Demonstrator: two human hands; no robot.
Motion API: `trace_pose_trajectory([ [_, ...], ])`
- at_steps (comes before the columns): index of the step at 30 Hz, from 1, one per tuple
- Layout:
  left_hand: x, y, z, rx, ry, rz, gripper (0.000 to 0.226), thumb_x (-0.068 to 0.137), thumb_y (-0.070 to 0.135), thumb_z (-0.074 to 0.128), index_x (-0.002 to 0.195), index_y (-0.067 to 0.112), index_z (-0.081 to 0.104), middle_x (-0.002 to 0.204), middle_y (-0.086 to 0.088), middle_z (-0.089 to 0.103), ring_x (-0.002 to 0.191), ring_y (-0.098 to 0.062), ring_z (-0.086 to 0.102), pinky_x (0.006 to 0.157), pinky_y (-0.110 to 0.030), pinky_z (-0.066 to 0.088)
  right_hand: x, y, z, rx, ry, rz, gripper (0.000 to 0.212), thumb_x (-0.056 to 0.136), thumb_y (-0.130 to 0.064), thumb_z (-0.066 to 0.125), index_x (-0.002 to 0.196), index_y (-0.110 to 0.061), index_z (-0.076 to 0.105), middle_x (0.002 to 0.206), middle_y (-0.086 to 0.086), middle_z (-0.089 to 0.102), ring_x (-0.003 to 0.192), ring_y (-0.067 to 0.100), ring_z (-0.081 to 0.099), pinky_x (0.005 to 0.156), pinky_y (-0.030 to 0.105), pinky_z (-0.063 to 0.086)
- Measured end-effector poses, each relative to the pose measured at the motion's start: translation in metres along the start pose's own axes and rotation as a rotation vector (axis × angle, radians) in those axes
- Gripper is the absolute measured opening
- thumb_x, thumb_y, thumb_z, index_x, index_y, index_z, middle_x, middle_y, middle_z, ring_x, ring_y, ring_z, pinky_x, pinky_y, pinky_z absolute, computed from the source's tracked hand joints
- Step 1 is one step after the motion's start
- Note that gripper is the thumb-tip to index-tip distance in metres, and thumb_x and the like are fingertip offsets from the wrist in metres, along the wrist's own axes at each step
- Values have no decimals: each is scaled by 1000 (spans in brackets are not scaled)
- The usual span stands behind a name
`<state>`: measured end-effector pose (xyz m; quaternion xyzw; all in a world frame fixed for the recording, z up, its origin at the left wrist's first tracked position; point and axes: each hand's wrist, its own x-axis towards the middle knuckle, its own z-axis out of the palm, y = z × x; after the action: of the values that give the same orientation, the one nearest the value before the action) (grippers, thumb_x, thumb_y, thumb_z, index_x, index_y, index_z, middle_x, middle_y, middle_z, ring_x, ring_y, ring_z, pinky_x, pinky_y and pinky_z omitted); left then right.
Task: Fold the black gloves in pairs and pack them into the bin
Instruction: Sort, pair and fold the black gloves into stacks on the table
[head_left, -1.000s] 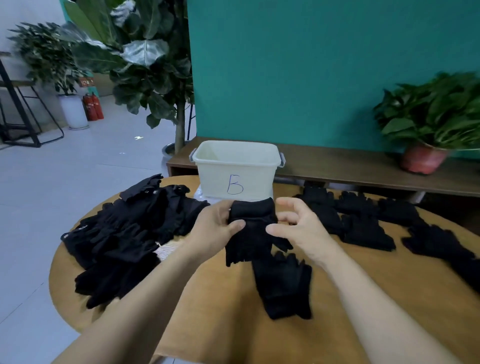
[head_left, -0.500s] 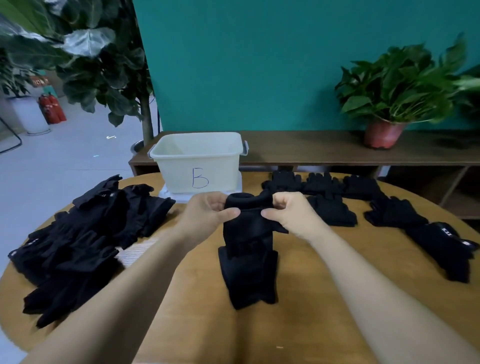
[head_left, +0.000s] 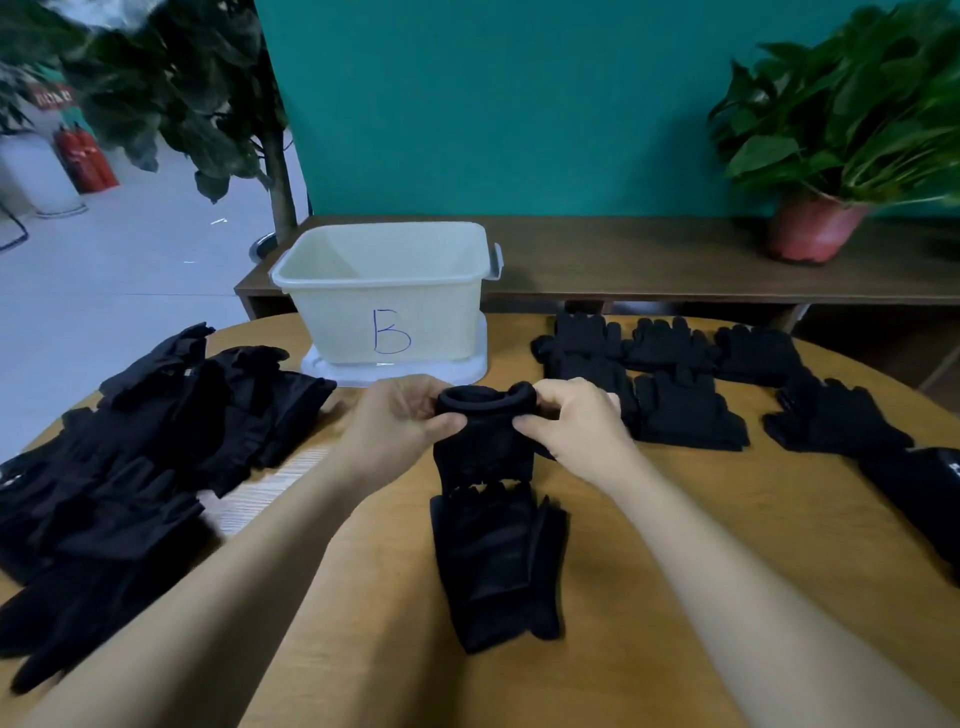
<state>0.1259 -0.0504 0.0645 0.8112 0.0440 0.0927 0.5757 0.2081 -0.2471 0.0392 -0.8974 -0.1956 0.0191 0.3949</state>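
My left hand (head_left: 400, 415) and my right hand (head_left: 576, 421) both pinch the cuff of a black glove (head_left: 485, 441), held up just above the round wooden table (head_left: 675, 545). The cuff is stretched open between my thumbs and fingers. Below it a second black glove (head_left: 493, 561) lies flat on the table. A cream bin marked "B" (head_left: 384, 306) stands behind my hands, and its inside looks bare. A heap of loose black gloves (head_left: 130, 467) covers the table's left side.
Several black gloves (head_left: 675, 384) lie spread on the table's right side, out to its edge (head_left: 909, 493). The bin rests on a white lid (head_left: 332, 369). Behind the table runs a low wooden bench (head_left: 649, 260) with a potted plant (head_left: 831, 156); a tall plant (head_left: 197, 104) stands at the left.
The camera has moved closer and lower over the table. Both hands have shifted onto the glove's cuff and pulled it open; the other glove stays on the table.
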Motion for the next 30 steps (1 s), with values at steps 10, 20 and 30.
trace_pose_trajectory([
  [10, -50, -16, 10, 269, -127, 123, 19, 84, 8, 77, 89, 26, 75, 86, 10, 74, 86, -7, 67, 90, -23, 48, -57, 8, -4, -175, -69, -120, 20, 90, -25, 69, 107, -36, 71, 118, -9, 53, 117, 19, 35, 91, 26, 24],
  [20, -116, -75, 35, 922, -165, 492, 45, 60, 18, 90, 99, 32, 73, 92, 19, 69, 87, -1, 64, 102, -37, 25, -117, 41, 25, -718, 41, -541, 45, 61, -9, 90, 101, -24, 77, 116, 5, 71, 119, 30, 58, 96, 43, 46],
  [30, -123, -80, 37, 974, 0, 653, 34, 72, 9, 74, 102, 25, 75, 94, 14, 69, 86, -8, 58, 88, -36, 32, -110, 38, 30, -766, 255, -709, 34, 76, -6, 54, 100, -19, 75, 115, 9, 69, 121, 34, 57, 97, 44, 43],
])
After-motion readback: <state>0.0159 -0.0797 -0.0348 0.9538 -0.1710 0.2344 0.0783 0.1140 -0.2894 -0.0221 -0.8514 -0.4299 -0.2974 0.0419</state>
